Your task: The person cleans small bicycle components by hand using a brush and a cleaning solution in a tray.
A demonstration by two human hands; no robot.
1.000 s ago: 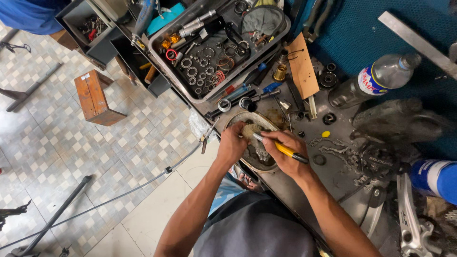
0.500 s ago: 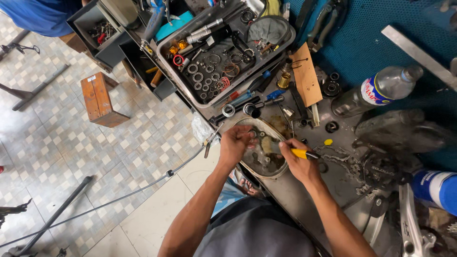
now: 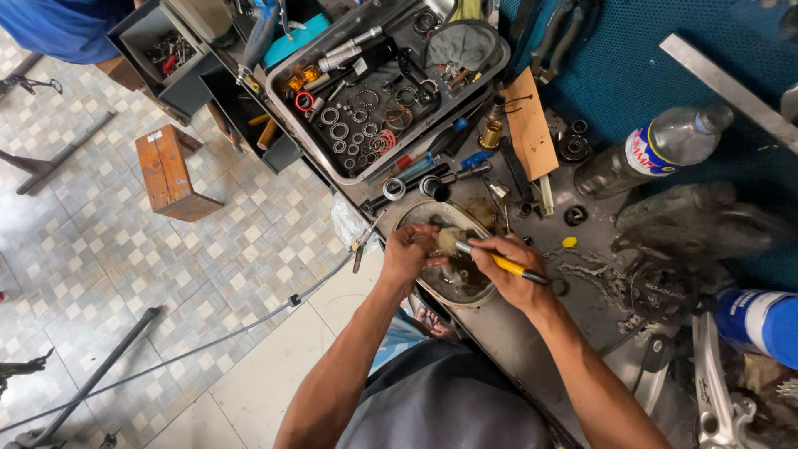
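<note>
My left hand [image 3: 407, 254] pinches a small greasy metal part [image 3: 450, 240] above an oval metal pan [image 3: 413, 209] at the bench's near edge. My right hand [image 3: 509, 281] grips a yellow-handled brush [image 3: 504, 265]. The brush's metal end touches the part between the two hands. Dark liquid and a few small pieces lie in the pan, partly hidden by my fingers.
Behind the pan sits a grey tray [image 3: 331, 170] with several bearings, rings and tools. A wooden board [image 3: 529, 125], a plastic bottle [image 3: 657, 150], a chain [image 3: 582, 271], a blue can [image 3: 761, 320] and a crank arm [image 3: 715, 391] crowd the bench. A wooden stool [image 3: 170, 170] stands on the tiled floor.
Half a second ago my hands were apart, with the brush off the part. They have come together again, and the brush tip is back on the part over the pan.
</note>
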